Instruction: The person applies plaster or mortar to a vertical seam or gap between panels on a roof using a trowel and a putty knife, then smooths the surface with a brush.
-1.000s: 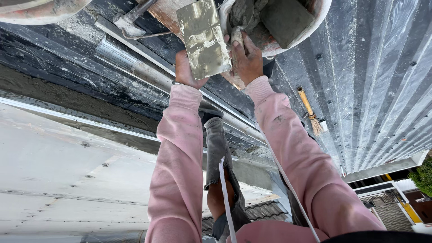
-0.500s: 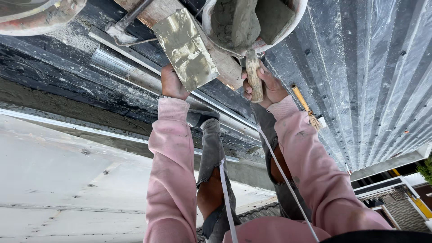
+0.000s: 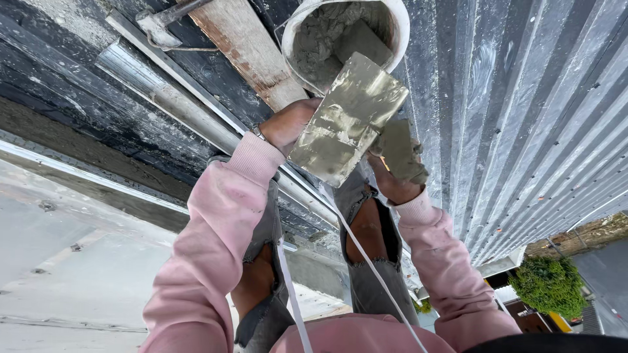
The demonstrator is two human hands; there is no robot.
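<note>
Grey wet mortar is what changed: half a second ago my right hand was up at the bucket rim, now my right hand (image 3: 392, 171) is back down below the bucket with a lump of mortar (image 3: 402, 150) cupped in closed fingers, so I read that as a fresh handful scooped out. My left hand (image 3: 288, 123) has come in toward centre too; it's wrapped around the handle of the plastering float (image 3: 350, 117), grip closed, blade smeared with mortar and tilted, its top edge now overlapping the bucket mouth where before it sat off to the left. The lump sits just beside the float's lower right edge, touching or near it, can't tell which.

Containers: white bucket (image 3: 399, 19) stands on the corrugated metal sheet (image 3: 523, 117), roughly half full of grey mortar (image 3: 320, 39), with a flat tool blade (image 3: 363, 40) stuck in it. Beside the bucket a wooden plank (image 3: 242, 46) and a hammer (image 3: 160, 23). Torn grey jeans (image 3: 366, 261) and pink sleeves (image 3: 209, 235) in the lower frame.
</note>
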